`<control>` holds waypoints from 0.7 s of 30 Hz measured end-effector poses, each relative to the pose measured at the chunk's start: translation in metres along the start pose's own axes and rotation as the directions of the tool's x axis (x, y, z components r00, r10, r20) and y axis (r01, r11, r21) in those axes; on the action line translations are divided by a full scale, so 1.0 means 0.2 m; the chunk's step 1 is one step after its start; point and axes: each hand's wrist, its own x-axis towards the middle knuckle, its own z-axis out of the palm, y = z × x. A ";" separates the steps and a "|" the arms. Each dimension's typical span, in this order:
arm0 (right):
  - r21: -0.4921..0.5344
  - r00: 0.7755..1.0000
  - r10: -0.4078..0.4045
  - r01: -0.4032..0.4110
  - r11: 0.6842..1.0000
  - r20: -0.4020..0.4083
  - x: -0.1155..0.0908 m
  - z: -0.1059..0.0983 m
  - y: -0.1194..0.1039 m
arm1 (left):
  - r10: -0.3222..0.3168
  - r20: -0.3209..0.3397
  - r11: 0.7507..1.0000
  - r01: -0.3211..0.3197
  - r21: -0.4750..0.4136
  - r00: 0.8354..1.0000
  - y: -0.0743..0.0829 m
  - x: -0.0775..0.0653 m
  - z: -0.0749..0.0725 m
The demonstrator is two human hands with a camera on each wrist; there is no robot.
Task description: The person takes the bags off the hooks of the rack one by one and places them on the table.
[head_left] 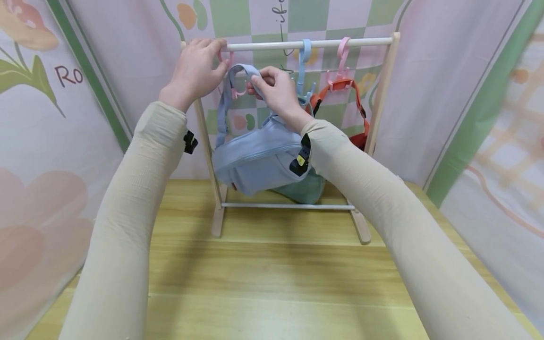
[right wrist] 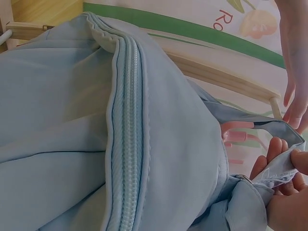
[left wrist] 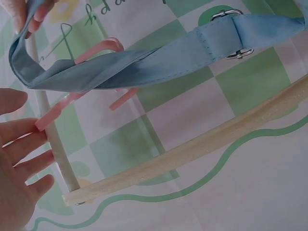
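Observation:
A light blue zippered bag [head_left: 259, 156] hangs tilted, its strap [head_left: 223, 113] looped up toward the left end of the white rail [head_left: 263, 46]. My right hand [head_left: 278, 89] pinches that strap between thumb and fingers, holding the loop raised. At the rail's left end is my left hand [head_left: 195, 66], its fingertips touching the rail beside a pink hook [left wrist: 52, 113]. Those fingers look nearly straight in the left wrist view, with the thumb apart. The strap passes across the pink hook there. The bag's zipper [right wrist: 129, 130] fills much of the right wrist view.
A blue hook [head_left: 302, 66] and another pink hook [head_left: 342, 56] hang farther right on the rail. The latter bears a bag with an orange strap [head_left: 359, 99]. A green bag [head_left: 303, 190] hangs behind the blue one. The wooden rack [head_left: 382, 89] stands on the table [head_left: 263, 278].

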 end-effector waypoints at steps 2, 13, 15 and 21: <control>0.006 1.000 0.001 -0.001 1.000 -0.002 0.00 0.00 0.00 | -0.001 -0.002 1.000 0.001 0.003 1.000 0.00 0.00 0.00; 0.014 1.000 -0.028 0.028 1.000 -0.005 -0.02 -0.01 -0.02 | 0.000 -0.013 1.000 0.000 -0.002 1.000 -0.01 0.00 0.00; 0.013 0.999 -0.032 0.032 0.999 -0.006 -0.02 -0.01 -0.02 | 0.000 -0.012 1.000 0.000 -0.001 1.000 -0.01 0.00 0.00; 0.051 0.999 -0.053 0.054 0.997 -0.005 -0.03 -0.01 -0.01 | 0.002 -0.011 1.000 -0.002 -0.002 1.000 -0.01 0.01 0.01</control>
